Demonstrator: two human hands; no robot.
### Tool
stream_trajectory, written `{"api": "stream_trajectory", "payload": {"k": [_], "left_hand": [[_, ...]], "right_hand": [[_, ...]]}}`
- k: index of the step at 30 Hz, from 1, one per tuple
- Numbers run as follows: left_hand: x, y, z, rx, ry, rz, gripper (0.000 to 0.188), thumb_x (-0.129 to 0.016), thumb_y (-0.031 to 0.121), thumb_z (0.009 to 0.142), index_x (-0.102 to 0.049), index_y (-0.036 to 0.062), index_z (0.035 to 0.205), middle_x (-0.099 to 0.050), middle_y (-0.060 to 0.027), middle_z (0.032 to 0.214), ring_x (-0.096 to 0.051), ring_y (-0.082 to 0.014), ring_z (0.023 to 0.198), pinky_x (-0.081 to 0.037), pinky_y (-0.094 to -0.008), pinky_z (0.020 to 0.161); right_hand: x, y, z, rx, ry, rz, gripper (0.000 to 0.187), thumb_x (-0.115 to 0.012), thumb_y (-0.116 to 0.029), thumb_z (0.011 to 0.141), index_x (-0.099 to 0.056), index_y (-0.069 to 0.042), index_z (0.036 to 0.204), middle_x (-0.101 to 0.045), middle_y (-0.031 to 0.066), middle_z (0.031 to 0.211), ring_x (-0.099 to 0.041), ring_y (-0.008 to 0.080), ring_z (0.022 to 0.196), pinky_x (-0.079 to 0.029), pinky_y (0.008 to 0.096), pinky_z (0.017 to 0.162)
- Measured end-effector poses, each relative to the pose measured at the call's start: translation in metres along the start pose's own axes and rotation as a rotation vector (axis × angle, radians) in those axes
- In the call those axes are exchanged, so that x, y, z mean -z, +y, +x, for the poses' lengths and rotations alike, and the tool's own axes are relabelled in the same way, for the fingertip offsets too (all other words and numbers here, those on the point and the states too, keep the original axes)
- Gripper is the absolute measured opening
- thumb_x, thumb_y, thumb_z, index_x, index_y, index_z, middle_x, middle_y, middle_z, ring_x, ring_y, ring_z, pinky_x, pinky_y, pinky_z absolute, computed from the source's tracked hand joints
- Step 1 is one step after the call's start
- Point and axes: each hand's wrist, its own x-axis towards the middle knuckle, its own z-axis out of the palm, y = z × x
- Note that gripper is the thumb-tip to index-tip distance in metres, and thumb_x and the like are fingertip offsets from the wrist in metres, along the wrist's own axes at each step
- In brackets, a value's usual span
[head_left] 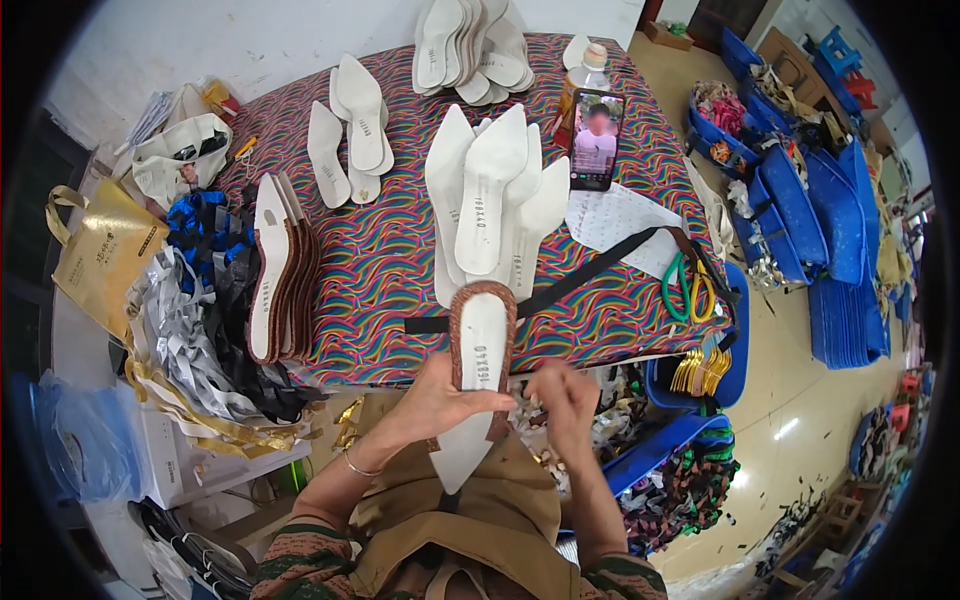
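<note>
My left hand [440, 405] grips a white pointed shoe insole [482, 335] by its middle, thumb across the top. The insole's heel points away from me and its toe toward my apron. A brown textured strip [462, 300] runs around the heel edge, and its ends hang beside the middle. Just right of the insole, my right hand [562, 402] is closed with fingers curled; what they hold, if anything, is hidden. Beyond the heel, several white insoles [490, 200] lie overlapped on the patterned tablecloth [390, 270]. A black strap [600, 262] runs across the cloth behind the heel.
At left stands a stack of brown-edged insoles [285, 280], beside heaped silver and black strips [200, 310]. More white insoles [465, 50] are piled at the back. A phone [597, 140] leans on a bottle [592, 65]. Green-and-yellow-handled scissors [688, 290] lie at right; blue bins [800, 210] stand beyond.
</note>
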Motion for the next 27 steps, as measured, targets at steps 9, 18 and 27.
{"api": "stream_trajectory", "payload": {"k": [9, 18, 27], "left_hand": [[-0.003, 0.012, -0.014, 0.068, -0.130, 0.331, 0.031, -0.079, 0.020, 0.078, -0.066, -0.0026, 0.094, -0.067, -0.0082, 0.076, -0.059, -0.0119, 0.069, -0.049, -0.0329, 0.064], [-0.011, 0.007, -0.014, 0.055, -0.067, 0.368, 0.030, -0.080, 0.018, 0.078, -0.065, -0.0036, 0.094, -0.067, -0.0091, 0.075, -0.060, -0.0137, 0.067, -0.049, -0.0330, 0.063], [-0.002, -0.009, -0.008, 0.056, -0.056, 0.064, 0.033, -0.080, 0.012, 0.076, -0.065, -0.0026, 0.101, -0.068, -0.0073, 0.086, -0.062, -0.0111, 0.077, -0.052, -0.0318, 0.070]], "right_hand": [[-0.001, -0.033, 0.062, 0.409, -0.130, -0.183, 0.028, -0.064, -0.013, 0.091, -0.051, 0.003, 0.071, -0.037, 0.0027, 0.058, -0.034, 0.0109, 0.054, -0.028, 0.0285, 0.048], [-0.001, -0.037, 0.056, 0.209, -0.147, -0.031, 0.013, -0.068, -0.010, 0.088, -0.065, 0.002, 0.083, -0.060, 0.0020, 0.071, -0.047, 0.0045, 0.060, -0.035, 0.0237, 0.051], [-0.030, -0.001, 0.001, -0.191, -0.009, 0.422, 0.025, -0.068, 0.000, 0.085, -0.063, 0.001, 0.109, -0.066, 0.0008, 0.095, -0.058, 0.0045, 0.082, -0.047, 0.0214, 0.072]]}}
